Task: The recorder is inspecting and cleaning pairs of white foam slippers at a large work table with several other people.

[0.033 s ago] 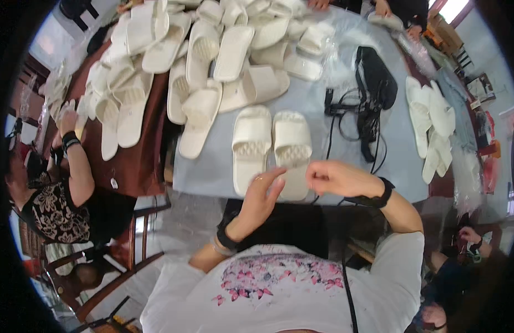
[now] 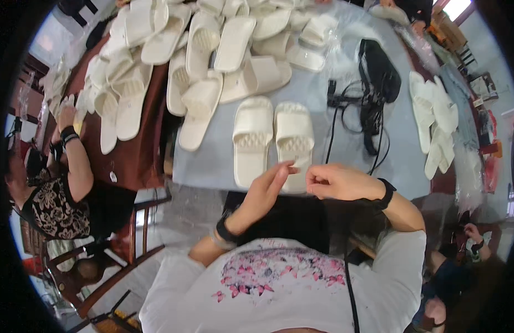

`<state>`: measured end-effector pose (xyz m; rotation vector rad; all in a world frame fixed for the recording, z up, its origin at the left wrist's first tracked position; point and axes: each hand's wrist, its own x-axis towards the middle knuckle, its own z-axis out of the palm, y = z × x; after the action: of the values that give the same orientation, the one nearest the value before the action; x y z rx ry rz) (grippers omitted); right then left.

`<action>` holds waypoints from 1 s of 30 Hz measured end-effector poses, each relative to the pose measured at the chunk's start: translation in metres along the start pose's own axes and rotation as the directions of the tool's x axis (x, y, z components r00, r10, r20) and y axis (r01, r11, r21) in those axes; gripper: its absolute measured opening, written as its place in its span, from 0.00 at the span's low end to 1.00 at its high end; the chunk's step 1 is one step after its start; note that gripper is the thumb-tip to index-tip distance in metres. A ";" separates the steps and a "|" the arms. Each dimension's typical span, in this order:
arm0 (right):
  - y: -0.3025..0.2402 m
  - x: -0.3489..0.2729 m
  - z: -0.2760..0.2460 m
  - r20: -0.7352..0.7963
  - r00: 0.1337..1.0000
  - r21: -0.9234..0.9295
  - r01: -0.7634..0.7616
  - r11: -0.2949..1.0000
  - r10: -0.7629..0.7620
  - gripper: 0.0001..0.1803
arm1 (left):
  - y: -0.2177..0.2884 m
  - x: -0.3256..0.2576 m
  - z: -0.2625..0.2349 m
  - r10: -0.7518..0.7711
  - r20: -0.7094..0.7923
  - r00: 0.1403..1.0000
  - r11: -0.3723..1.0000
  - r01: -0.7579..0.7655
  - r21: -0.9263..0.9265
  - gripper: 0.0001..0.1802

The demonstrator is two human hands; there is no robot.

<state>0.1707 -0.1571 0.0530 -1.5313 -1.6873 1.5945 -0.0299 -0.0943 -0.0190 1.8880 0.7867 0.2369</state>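
Observation:
Two cream slippers lie side by side before me, toes away: a left slipper (image 2: 251, 141) and a right slipper (image 2: 295, 133). My left hand (image 2: 262, 194) is over the heel end of the right slipper, fingers stretched and thumb apart. It appears to hold nothing. Just right of that heel is my right hand (image 2: 340, 182), its fingers curled in. Whatever it may hold is hidden. Both wrists wear dark bands. My hands partly cover the right slipper's heel.
A heap of cream slippers (image 2: 235, 44) covers the table's far left. A black bag (image 2: 379, 72) with cords lies to the right. More slippers (image 2: 434, 116) sit at the right edge. A co-worker (image 2: 63, 200) works at the left; a wooden chair (image 2: 96, 277) stands nearby.
My left hand has moved slightly right, closer to my right hand and over the right slipper's heel. The table and slippers sit a little higher in the picture. My right hand stays curled.

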 end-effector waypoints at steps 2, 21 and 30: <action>-0.003 -0.004 0.018 0.128 0.991 -0.103 -0.035 0.994 0.048 0.08 | 0.010 0.007 -0.004 0.007 0.250 0.968 0.580 0.200 -0.790 0.27; 0.016 -0.007 -0.012 0.028 0.998 0.004 -0.061 0.998 0.061 0.06 | -0.038 -0.015 -0.032 -0.320 0.262 0.911 0.279 0.355 -0.892 0.17; 0.015 0.001 -0.019 -0.002 0.999 0.035 -0.032 0.999 0.032 0.05 | -0.045 -0.018 -0.035 -0.270 0.582 0.767 0.080 0.620 -0.780 0.18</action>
<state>0.1931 -0.1506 0.0454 -1.5505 -1.6323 1.6287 -0.0800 -0.0681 -0.0393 0.3447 0.7067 -0.0091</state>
